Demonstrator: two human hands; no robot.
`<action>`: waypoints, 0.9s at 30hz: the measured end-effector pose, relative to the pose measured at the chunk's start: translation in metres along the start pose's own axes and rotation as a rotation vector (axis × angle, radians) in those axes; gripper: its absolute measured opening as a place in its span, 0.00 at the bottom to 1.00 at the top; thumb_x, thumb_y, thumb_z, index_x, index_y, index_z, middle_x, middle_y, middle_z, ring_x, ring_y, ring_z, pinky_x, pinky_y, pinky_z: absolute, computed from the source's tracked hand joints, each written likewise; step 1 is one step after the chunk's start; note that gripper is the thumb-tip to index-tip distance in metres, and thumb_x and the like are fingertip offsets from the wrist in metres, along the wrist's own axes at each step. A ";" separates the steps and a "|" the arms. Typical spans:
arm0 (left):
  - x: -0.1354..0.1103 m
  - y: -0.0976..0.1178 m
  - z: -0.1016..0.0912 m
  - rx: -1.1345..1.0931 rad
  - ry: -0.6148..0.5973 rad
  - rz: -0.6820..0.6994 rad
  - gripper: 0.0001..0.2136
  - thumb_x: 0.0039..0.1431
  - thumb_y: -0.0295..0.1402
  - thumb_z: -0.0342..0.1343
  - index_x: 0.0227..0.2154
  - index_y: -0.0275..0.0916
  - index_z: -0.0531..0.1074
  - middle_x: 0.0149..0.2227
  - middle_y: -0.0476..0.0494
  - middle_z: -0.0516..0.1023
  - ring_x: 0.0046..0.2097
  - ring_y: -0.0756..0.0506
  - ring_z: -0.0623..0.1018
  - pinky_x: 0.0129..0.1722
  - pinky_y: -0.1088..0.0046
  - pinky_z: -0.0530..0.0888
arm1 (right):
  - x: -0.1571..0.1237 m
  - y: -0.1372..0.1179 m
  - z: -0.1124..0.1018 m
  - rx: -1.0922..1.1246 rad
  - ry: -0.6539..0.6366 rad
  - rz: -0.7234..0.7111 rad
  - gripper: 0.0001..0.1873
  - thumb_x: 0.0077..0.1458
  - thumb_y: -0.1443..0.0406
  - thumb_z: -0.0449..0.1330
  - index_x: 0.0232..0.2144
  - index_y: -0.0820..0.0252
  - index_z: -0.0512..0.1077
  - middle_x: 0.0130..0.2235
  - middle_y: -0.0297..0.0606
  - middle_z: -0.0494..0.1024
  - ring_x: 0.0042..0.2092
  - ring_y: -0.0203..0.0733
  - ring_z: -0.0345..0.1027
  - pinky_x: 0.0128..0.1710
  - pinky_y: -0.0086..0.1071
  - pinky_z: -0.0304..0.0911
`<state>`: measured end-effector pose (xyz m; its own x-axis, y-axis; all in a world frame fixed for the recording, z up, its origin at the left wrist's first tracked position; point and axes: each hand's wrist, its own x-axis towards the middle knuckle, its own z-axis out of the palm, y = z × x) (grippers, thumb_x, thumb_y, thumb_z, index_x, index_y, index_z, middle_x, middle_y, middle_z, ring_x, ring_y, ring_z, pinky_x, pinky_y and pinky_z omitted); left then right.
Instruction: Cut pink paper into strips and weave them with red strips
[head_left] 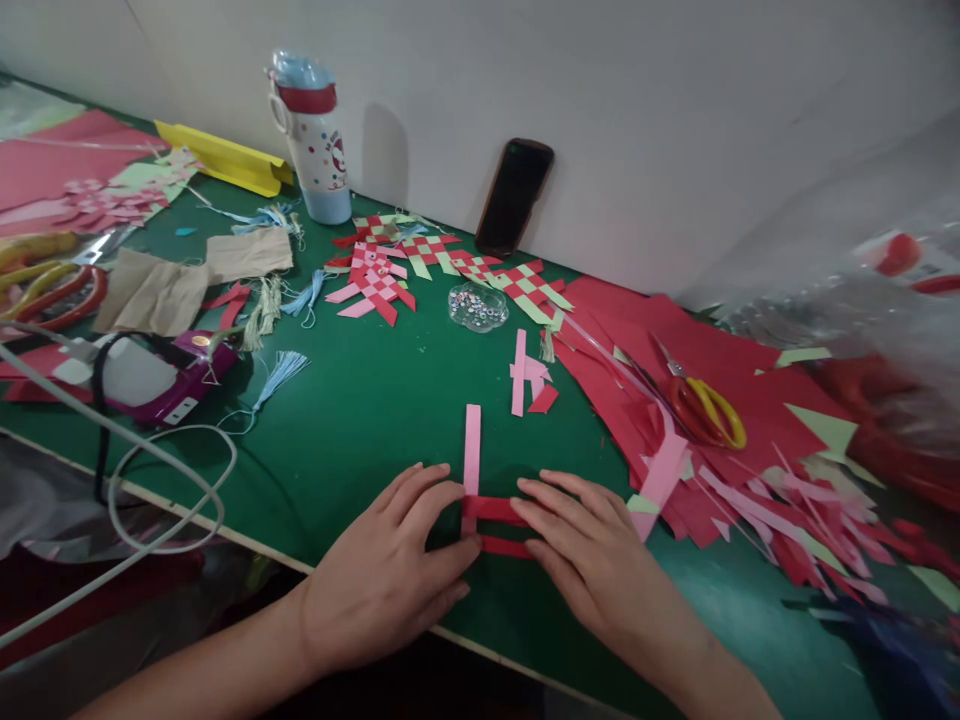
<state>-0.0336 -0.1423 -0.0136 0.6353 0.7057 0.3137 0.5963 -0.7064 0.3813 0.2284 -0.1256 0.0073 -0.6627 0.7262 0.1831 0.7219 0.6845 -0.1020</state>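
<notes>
A pink paper strip (472, 445) stands lengthwise on the green table, crossed near its lower end by a folded red paper strip (495, 509) with two parallel arms. My left hand (390, 570) is at the crossing, index fingertip and thumb closed on the strips' edge. From the other side, my right hand (592, 560) grips the right ends of the red strip with its fingertips, which hide those ends. Beyond the hands lie small pink strip pieces (519, 372) with a red scrap (544, 400).
Scissors (716, 412) rest on red paper sheets (600, 310) at right, beside cut scraps. Woven paper fish (375, 285), a dish of small beads (478, 307), a bottle (319, 150) and a phone (514, 195) stand behind. Cables (180, 460) and a purple box (184, 385) occupy the left.
</notes>
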 end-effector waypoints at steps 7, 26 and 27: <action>-0.001 0.000 0.002 0.025 -0.018 0.012 0.12 0.61 0.34 0.58 0.47 0.44 0.72 0.56 0.39 0.64 0.64 0.34 0.61 0.61 0.44 0.66 | 0.016 -0.012 0.009 0.151 0.124 0.029 0.14 0.67 0.64 0.52 0.48 0.57 0.75 0.48 0.39 0.80 0.50 0.47 0.66 0.49 0.43 0.61; 0.000 0.002 0.002 0.095 -0.010 0.063 0.14 0.65 0.32 0.54 0.52 0.42 0.72 0.54 0.44 0.71 0.59 0.38 0.66 0.61 0.50 0.67 | 0.013 -0.012 0.016 0.250 0.112 0.013 0.12 0.63 0.69 0.55 0.45 0.55 0.76 0.40 0.40 0.77 0.43 0.44 0.64 0.44 0.40 0.58; 0.000 0.001 0.002 0.099 -0.012 0.069 0.14 0.65 0.32 0.53 0.52 0.42 0.72 0.53 0.45 0.72 0.59 0.38 0.66 0.61 0.50 0.67 | 0.013 -0.012 0.016 0.242 0.108 0.014 0.12 0.63 0.69 0.55 0.44 0.55 0.76 0.39 0.39 0.77 0.43 0.43 0.64 0.44 0.40 0.58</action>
<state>-0.0317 -0.1435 -0.0149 0.6820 0.6550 0.3253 0.5961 -0.7556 0.2716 0.2079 -0.1231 -0.0049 -0.6181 0.7338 0.2820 0.6538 0.6790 -0.3339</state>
